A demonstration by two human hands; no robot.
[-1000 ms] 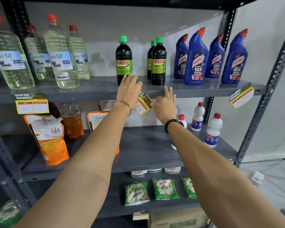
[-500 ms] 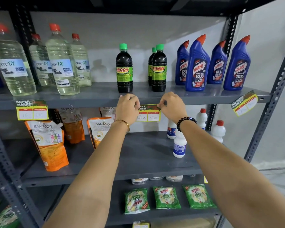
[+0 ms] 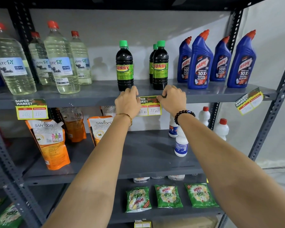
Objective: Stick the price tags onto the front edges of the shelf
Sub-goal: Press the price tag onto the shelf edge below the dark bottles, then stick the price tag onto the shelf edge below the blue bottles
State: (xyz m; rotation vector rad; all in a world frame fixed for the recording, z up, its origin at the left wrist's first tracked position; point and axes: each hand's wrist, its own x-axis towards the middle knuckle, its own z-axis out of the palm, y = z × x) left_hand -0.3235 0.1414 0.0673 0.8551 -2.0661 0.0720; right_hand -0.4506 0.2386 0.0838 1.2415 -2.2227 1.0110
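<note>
On shelf edge [image 3: 204, 98], both hands, left [image 3: 127, 102] and right [image 3: 172, 100], pinched price tag [image 3: 150, 106] top corners; uneven pressing risked crooked, peeling tag.

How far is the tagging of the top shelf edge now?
Done: a left tag hangs straight and a right tag is on but tilted. In hand: left hand and right hand press the middle tag onto the shelf edge. Left: the middle shelf's edge shows no tag.
</note>
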